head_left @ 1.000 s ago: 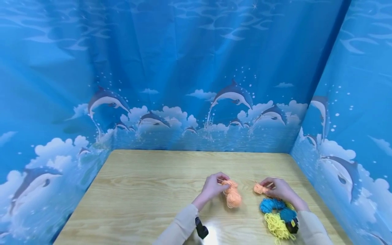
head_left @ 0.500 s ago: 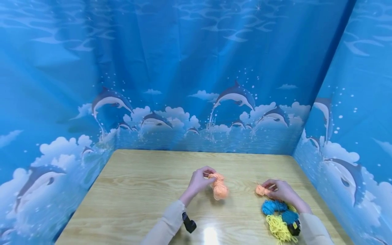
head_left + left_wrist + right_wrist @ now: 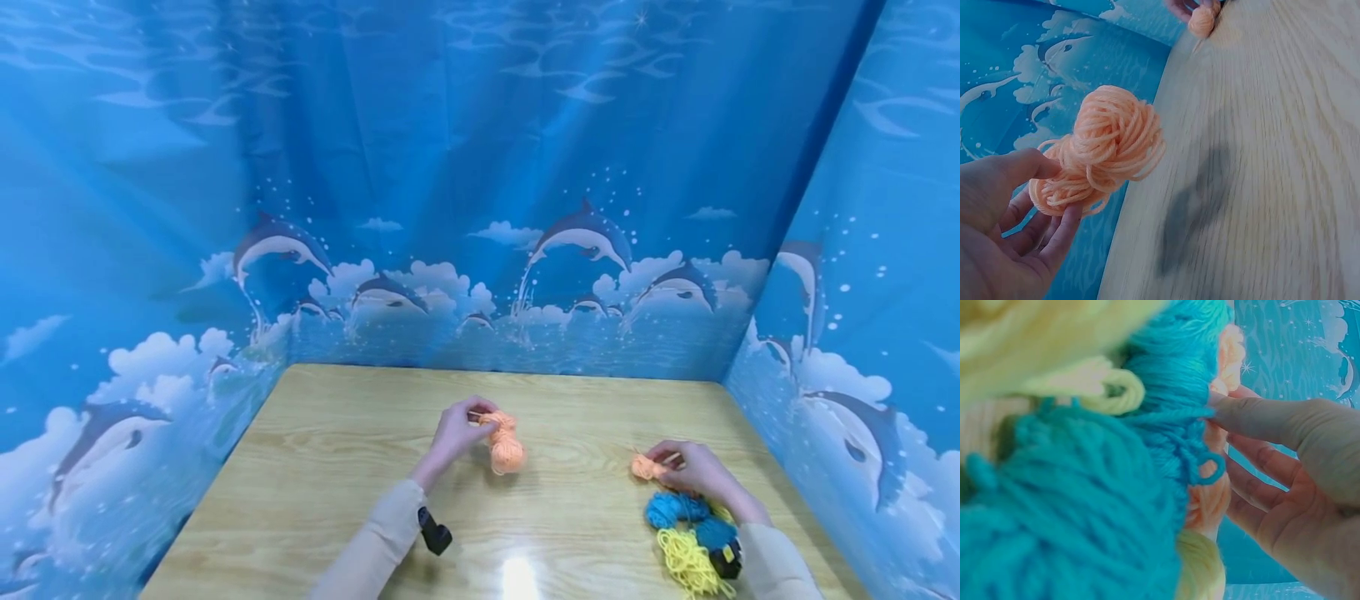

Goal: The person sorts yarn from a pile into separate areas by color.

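My left hand (image 3: 453, 433) pinches the top of an orange yarn skein (image 3: 504, 443) and holds it above the wooden table (image 3: 337, 492); in the left wrist view the skein (image 3: 1100, 150) hangs from thumb and fingers of the left hand (image 3: 1016, 212). My right hand (image 3: 693, 468) holds a small orange yarn ball (image 3: 642, 467) near the table's right side, which also shows far off as the small ball (image 3: 1202, 20). In the right wrist view the right hand (image 3: 1272, 469) has its fingers on the orange ball (image 3: 1210, 500) behind blue yarn (image 3: 1085, 487).
A blue yarn bundle (image 3: 678, 515) and a yellow yarn tangle (image 3: 686, 562) lie by my right wrist at the table's front right. A blue dolphin-print curtain (image 3: 480, 208) encloses the table at the back and on both sides.
My left hand has carried the orange skein leftward, away from the right hand. The right hand with the small ball has stayed almost in place.
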`<state>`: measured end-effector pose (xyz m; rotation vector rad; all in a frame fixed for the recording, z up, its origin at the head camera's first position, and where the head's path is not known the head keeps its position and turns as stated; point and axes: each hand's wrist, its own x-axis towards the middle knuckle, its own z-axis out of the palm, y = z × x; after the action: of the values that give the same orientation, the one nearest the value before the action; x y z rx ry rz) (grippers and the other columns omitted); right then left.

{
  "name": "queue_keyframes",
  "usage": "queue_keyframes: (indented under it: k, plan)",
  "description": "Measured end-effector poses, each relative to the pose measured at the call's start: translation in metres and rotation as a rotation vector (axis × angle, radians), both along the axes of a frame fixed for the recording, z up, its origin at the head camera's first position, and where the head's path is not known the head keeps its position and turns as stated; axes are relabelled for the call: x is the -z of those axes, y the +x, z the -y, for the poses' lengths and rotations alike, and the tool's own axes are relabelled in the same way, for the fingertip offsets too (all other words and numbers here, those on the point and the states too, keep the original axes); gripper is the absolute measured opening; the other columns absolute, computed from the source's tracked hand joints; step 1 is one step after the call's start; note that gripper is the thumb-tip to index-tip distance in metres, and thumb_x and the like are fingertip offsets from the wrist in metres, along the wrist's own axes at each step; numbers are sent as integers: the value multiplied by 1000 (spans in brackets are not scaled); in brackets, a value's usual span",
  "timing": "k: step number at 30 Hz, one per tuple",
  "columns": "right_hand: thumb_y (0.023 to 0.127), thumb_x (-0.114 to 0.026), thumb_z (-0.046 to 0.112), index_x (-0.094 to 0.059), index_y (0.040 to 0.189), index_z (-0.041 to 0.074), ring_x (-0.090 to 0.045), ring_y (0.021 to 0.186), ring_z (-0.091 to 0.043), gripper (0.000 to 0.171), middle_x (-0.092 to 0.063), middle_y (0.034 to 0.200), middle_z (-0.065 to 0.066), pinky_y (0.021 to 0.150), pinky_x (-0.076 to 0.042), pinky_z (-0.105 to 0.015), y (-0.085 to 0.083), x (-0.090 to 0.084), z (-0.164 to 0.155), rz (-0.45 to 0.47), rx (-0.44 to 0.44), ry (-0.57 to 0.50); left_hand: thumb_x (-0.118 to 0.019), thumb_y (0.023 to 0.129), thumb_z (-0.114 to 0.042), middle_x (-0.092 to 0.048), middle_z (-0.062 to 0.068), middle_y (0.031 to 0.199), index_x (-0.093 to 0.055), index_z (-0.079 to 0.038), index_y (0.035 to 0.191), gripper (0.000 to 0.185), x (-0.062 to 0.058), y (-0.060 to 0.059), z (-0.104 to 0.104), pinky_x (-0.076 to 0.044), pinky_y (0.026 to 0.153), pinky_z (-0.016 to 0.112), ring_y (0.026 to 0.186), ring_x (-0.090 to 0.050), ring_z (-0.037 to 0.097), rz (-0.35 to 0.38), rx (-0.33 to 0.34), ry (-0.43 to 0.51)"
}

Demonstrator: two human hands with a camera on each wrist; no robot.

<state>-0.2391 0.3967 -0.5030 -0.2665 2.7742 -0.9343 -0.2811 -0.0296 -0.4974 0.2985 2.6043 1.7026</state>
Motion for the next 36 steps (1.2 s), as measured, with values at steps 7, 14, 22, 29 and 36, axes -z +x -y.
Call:
queue_keyframes:
  k: [7, 14, 22, 29, 36]
  plan:
    - [87, -75, 3, -73, 112, 6, -66, 92, -25, 26, -71, 110, -13, 74, -57, -38, -2, 1, -2, -5, -10, 6, -77, 90, -11, -70, 7, 108, -72, -10, 108, 18, -3, -7, 25, -59, 81, 36, 101, -66, 25, -3, -27, -17]
    - [87, -75, 4, -73, 112, 6, -66, 91, -25, 25, -71, 109, -14, 74, -57, -39, -2, 1, -3, -18, -26, 13, -75, 92, -12, -69, 7, 110, -71, -10, 111, 20, -3, -12, 48, -58, 82, 37, 104, -64, 26, 31, -38, 0]
    - [88, -75, 5, -73, 110, 8, -66, 90, -23, 23, -71, 107, -11, 74, -57, -38, -3, 3, -3, -15, -21, 7, -74, 93, -12, -69, 6, 110, -71, -9, 113, 21, -3, -15, 70, -57, 82, 38, 102, -64, 23, 65, -39, 13]
    - [88, -77, 7, -73, 113, 7, -67, 92, -24, 25, -71, 109, -11, 75, -58, -38, -3, 3, -3, 11, -3, 3, -74, 93, -12, -70, 7, 112, -71, -9, 115, 23, -4, -17, 94, -57, 86, 42, 104, -65, 25, 73, -50, -54]
    - [88, -77, 8, -72, 115, 7, -66, 92, -23, 28, -71, 110, -9, 76, -57, -38, -2, 5, -4, 3, -7, -4, -74, 93, -11, -71, 9, 111, -72, -6, 116, 23, -2, -17, 119, -57, 86, 43, 101, -66, 26, 67, -35, -112]
